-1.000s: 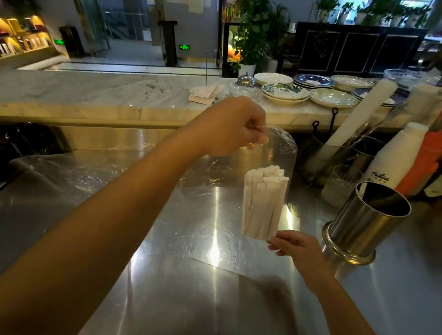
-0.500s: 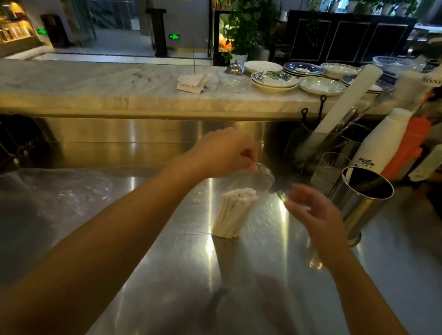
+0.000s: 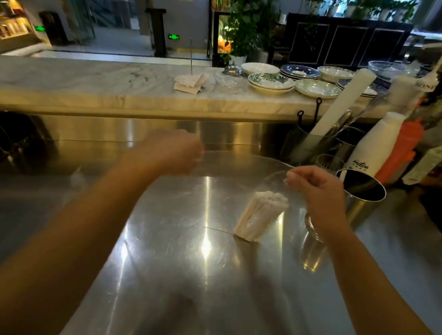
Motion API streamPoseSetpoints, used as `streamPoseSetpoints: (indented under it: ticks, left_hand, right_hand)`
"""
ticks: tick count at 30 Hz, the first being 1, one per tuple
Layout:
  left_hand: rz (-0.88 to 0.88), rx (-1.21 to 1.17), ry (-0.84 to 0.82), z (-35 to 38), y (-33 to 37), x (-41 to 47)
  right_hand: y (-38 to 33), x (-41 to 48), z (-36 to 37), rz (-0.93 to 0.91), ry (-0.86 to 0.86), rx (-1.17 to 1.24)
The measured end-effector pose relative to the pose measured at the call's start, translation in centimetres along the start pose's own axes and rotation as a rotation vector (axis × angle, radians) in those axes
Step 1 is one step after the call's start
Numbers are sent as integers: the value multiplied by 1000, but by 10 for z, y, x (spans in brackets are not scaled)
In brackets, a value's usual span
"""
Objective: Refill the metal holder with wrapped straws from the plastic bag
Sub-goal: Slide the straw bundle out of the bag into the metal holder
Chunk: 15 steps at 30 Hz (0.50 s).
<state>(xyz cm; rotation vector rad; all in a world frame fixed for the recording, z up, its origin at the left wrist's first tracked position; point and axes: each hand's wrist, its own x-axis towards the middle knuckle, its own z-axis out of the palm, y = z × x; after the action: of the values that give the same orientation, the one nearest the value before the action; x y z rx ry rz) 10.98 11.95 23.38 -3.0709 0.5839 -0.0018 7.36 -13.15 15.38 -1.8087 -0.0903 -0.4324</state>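
Note:
A bundle of white wrapped straws (image 3: pixel 261 216) stands tilted on the steel counter (image 3: pixel 181 269) inside a clear plastic bag (image 3: pixel 243 169). The bag's mouth is stretched wide between my hands. My left hand (image 3: pixel 175 152), blurred, pinches the left edge of the bag. My right hand (image 3: pixel 315 191) pinches the right edge, just above the straws. The round metal holder (image 3: pixel 361 200) stands right behind my right hand, its dark opening showing nothing inside.
A white bottle (image 3: pixel 373 149), an orange bottle (image 3: pixel 401 148), a glass (image 3: pixel 328 163) and a utensil pot with a white roll (image 3: pixel 342 105) crowd the right rear. Stacked plates (image 3: pixel 270 82) and folded napkins (image 3: pixel 190 82) sit on the marble ledge (image 3: pixel 89 85) behind.
The bag came down from mid-air until the straws rested on the counter. My right hand rose to the bag's mouth, and both hands pulled it apart.

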Motion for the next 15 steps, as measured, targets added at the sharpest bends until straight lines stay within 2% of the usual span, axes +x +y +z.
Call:
streamPoseSetpoints:
  ticks: [6, 10, 13, 15]
  left_hand:
    - [-133, -174, 110, -2, -54, -11]
    - [-123, -171, 259, 21, -62, -12]
    - [-86, -254, 350, 32, -67, -15]
    - [-96, -289, 378, 36, -71, -15]
  right_hand:
    - [-25, 15, -18, -120, 112, 85]
    - [-19, 16, -10, -63, -39, -97]
    - [-20, 17, -16, -91, 111, 13]
    - [-22, 20, -18, -106, 106, 24]
